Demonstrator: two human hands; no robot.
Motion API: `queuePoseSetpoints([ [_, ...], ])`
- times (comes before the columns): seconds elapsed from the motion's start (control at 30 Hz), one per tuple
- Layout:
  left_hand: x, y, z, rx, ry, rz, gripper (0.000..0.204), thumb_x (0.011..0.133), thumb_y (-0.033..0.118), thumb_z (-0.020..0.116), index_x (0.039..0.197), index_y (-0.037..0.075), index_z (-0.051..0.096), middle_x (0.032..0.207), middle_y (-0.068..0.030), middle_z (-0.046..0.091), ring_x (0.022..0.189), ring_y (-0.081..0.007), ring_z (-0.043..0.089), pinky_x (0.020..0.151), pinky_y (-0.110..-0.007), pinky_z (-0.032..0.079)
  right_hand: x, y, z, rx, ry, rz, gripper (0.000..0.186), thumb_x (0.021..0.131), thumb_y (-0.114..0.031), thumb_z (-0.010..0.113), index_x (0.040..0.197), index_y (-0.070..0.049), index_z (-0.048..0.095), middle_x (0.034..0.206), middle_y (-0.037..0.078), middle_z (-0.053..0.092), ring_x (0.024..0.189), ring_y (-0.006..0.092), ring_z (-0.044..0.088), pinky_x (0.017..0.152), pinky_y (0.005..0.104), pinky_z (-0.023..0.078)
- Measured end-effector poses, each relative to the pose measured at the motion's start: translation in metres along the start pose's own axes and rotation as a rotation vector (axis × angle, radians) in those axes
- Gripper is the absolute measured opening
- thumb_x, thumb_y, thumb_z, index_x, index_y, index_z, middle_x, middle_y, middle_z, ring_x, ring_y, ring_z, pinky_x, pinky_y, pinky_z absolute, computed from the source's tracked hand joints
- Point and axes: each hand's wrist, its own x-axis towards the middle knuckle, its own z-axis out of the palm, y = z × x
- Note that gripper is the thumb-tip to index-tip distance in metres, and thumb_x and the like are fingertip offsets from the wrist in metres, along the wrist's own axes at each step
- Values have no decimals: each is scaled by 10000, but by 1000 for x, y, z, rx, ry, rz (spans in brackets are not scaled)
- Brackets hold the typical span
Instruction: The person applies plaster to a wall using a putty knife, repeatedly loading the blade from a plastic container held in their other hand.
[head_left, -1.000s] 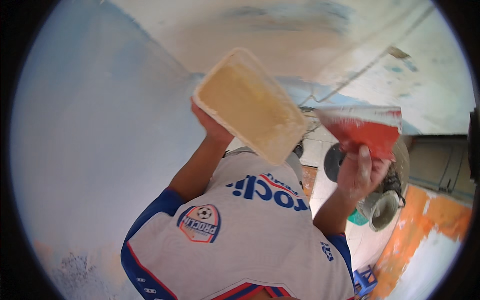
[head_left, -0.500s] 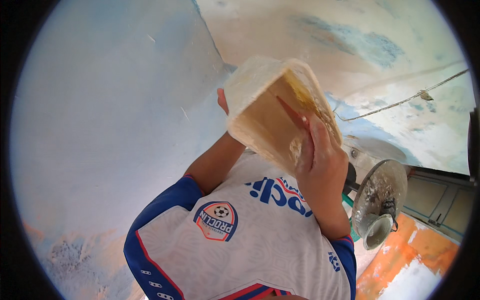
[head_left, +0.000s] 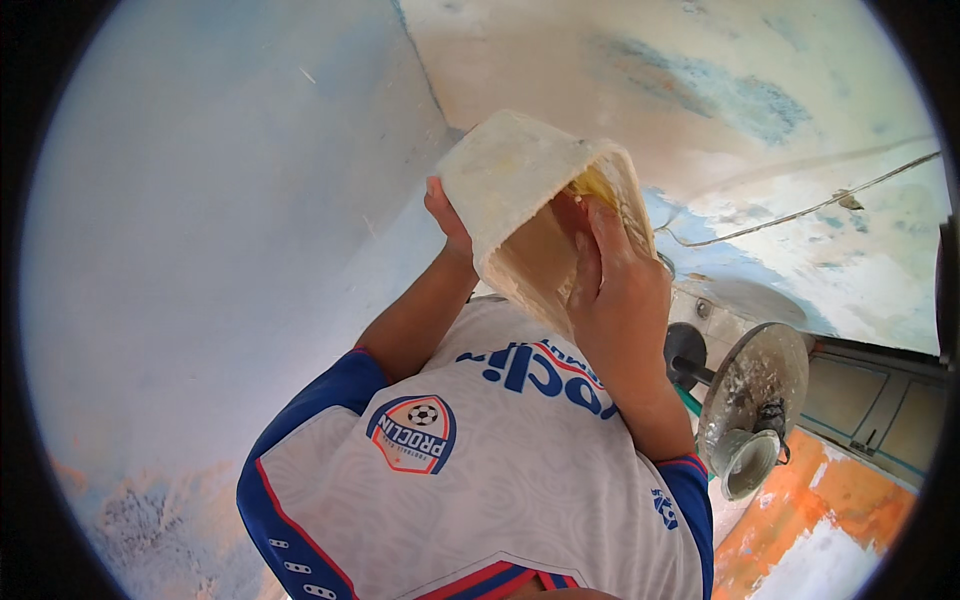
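A whitish, paste-crusted plastic tub (head_left: 520,165) is held tilted in front of my chest, its mouth turned toward my right. My left hand (head_left: 449,216) grips its outer side; the thumb shows and the other fingers are hidden behind the wall. My right hand (head_left: 622,290) reaches into the mouth, fingers closed on a thin red scraper (head_left: 570,212). Most of the scraper is hidden by the hand and the tub's rim. A yellow patch (head_left: 596,186) shows on the inner wall beside my fingertips.
A round, stained stool top (head_left: 735,395) at the right carries a glass-like bowl (head_left: 752,465) and a small dark item. A cable (head_left: 790,222) hangs along the patchy wall (head_left: 700,90). A smooth pale blue wall (head_left: 220,220) rises at the left; a brown panelled cabinet (head_left: 850,395) stands far right.
My right hand has pushed the scraper deeper toward the yellow patch, so less of it shows. The tub has turned slightly, showing more of its outer side, and my left thumb is more visible.
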Motion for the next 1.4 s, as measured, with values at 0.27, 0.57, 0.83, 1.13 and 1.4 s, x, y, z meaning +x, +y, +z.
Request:
queuePoseSetpoints([
  [0.27, 8, 11, -22, -115, -130, -53, 932, 923, 802, 368, 1520, 95, 474, 1484, -139, 551, 1339, -320, 545, 1130, -457, 444, 7, 3, -6, 229, -90, -57, 260, 931, 42, 602, 1186, 3, 636, 996, 261, 710, 868, 440, 712, 742, 420, 559],
  [0.57, 28, -10, -32, -101, -96, -105, 924, 925, 808, 357, 1529, 117, 462, 1497, -122, 535, 1351, -309, 529, 1139, -459, 433, 12, 11, -6, 246, -114, 35, 322, 927, 52, 552, 1240, -21, 544, 1008, 282, 696, 931, 491, 670, 777, 532, 519],
  [0.83, 21, -32, -48, -126, -49, -161, 917, 926, 814, 347, 1536, 137, 452, 1509, -108, 520, 1362, -299, 514, 1146, -461, 423, 19, 17, 4, 159, -130, 51, 274, 924, 29, 546, 1197, 29, 524, 854, 292, 669, 774, 495, 663, 714, 556, 503],
  [1.13, -19, -61, -102, -215, 96, -134, 910, 928, 821, 337, 1544, 159, 439, 1522, -91, 504, 1375, -288, 498, 1154, -463, 412, 25, 18, 37, -52, -453, 193, 193, 896, -55, 606, 1070, 28, 613, 784, 269, 676, 764, 488, 664, 738, 556, 516],
  [1.4, -58, -86, -114, -288, 384, -221, 911, 923, 838, 325, 1552, 188, 428, 1532, -63, 490, 1394, -274, 474, 1171, -456, 391, 11, 39, 85, 17, -664, 430, 341, 914, -96, 621, 1227, 37, 635, 945, 307, 703, 918, 470, 687, 885, 513, 530],
])
